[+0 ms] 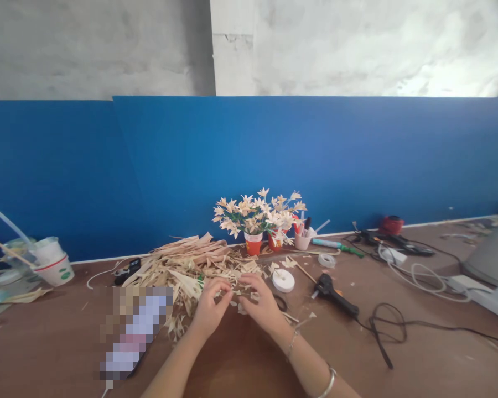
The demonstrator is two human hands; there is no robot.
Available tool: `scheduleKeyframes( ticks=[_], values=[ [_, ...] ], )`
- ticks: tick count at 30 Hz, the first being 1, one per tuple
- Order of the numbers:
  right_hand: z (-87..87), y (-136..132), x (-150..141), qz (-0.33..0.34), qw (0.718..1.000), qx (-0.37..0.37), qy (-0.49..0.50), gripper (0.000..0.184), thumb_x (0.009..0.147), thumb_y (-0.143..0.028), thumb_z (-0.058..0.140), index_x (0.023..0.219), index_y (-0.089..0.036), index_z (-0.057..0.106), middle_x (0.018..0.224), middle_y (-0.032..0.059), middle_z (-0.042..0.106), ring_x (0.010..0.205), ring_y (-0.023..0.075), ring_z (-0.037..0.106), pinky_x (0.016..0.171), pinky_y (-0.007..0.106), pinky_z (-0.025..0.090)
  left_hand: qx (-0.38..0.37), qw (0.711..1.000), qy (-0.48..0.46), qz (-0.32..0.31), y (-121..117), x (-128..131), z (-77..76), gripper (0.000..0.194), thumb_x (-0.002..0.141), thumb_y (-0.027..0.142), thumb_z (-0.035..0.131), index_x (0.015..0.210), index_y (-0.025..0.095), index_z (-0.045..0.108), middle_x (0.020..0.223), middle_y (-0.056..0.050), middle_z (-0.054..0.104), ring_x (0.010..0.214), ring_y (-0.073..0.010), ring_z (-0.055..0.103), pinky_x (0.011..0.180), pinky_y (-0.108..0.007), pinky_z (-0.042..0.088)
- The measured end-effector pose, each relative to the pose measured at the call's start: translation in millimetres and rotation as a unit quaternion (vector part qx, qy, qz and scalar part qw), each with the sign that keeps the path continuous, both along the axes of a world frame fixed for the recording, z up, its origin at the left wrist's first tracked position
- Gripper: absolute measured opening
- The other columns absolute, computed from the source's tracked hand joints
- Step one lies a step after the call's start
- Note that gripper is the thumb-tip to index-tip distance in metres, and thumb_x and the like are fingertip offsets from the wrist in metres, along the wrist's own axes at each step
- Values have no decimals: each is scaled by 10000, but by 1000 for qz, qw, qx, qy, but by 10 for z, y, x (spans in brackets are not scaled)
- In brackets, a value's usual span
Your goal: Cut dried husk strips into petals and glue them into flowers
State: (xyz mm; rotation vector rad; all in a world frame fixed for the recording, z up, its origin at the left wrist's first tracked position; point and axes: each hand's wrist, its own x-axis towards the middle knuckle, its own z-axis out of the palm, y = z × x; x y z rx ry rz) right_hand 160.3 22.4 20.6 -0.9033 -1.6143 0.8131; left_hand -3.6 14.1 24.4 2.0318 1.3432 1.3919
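My left hand (pixel 211 310) is in front of the pile of dry husk strips, its thumb and fingertips pinched close together. Whatever it may hold is too small to make out. Facing it, my right hand (pixel 262 305) has curved fingers, with a gap between thumb and fingertips and nothing clear in it. Pale husk scraps (pixel 249 278) lie just beyond both hands. Left of them spreads the heap of dry husk strips (pixel 191 251). A white roll of tape (pixel 283 281) lies near my right fingers. Behind stand pale husk flowers (pixel 253 213) in a red paper cup (pixel 253 245).
A black glue gun (pixel 336 296) with a trailing cord lies at right. A blurred phone (pixel 136 337) is at left front. A white cup (pixel 56 269) stands far left. Clear tape (pixel 327 260) and a pen cup (pixel 302 240) sit near the blue partition (pixel 315 149).
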Motion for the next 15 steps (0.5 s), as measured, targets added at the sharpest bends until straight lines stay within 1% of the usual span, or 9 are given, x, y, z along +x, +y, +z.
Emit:
scheduleKeyframes(
  ticks=[1, 3, 5, 7, 10, 15],
  values=[
    [5, -14, -8, 8, 1000, 21, -19, 294, 659, -148, 628, 944, -213, 653, 1041, 70, 610, 998, 218, 540, 873, 334, 418, -1, 1000, 4, -1, -4, 4, 4, 108, 769, 228, 539, 678, 201, 588, 862, -59, 637, 903, -224, 568, 845, -389, 438],
    [12, -34, -23, 15, 998, 27, -46, 224, 703, -179, 629, 920, -208, 674, 955, 74, 645, 945, 219, 564, 868, 340, 420, -3, 1000, 12, -4, -11, 11, 9, 113, 765, 227, 544, 668, 202, 596, 871, -61, 637, 913, -227, 566, 849, -391, 435],
    [16, -44, -33, 12, 998, 8, -61, 154, 750, -230, 611, 877, -199, 692, 884, 74, 667, 874, 212, 587, 817, 327, 440, -2, 1000, 18, -7, -16, 16, 8, 120, 764, 226, 546, 660, 204, 602, 872, -63, 638, 914, -229, 564, 849, -392, 435],
    [17, -47, -38, 6, 998, -14, -69, 139, 778, -257, 584, 807, -187, 701, 815, 65, 676, 806, 198, 601, 763, 305, 453, -1, 1000, 23, -8, -18, 17, 1, 122, 768, 230, 548, 667, 205, 610, 876, -64, 638, 914, -229, 562, 848, -392, 433],
    [20, -48, -39, -9, 997, -23, -77, 155, 776, -238, 559, 730, -173, 692, 738, 45, 675, 730, 176, 605, 704, 281, 461, 0, 1000, 27, -9, -19, 12, -13, 123, 774, 238, 550, 676, 203, 615, 881, -65, 636, 919, -230, 558, 852, -392, 426],
    [17, -44, -33, -34, 995, -11, -98, 134, 739, -183, 548, 715, -166, 678, 726, 37, 683, 711, 171, 612, 693, 280, 471, 3, 1000, 14, -8, -15, 5, -16, 122, 783, 226, 541, 678, 198, 595, 875, -64, 628, 914, -225, 555, 844, -380, 422]
  ],
)
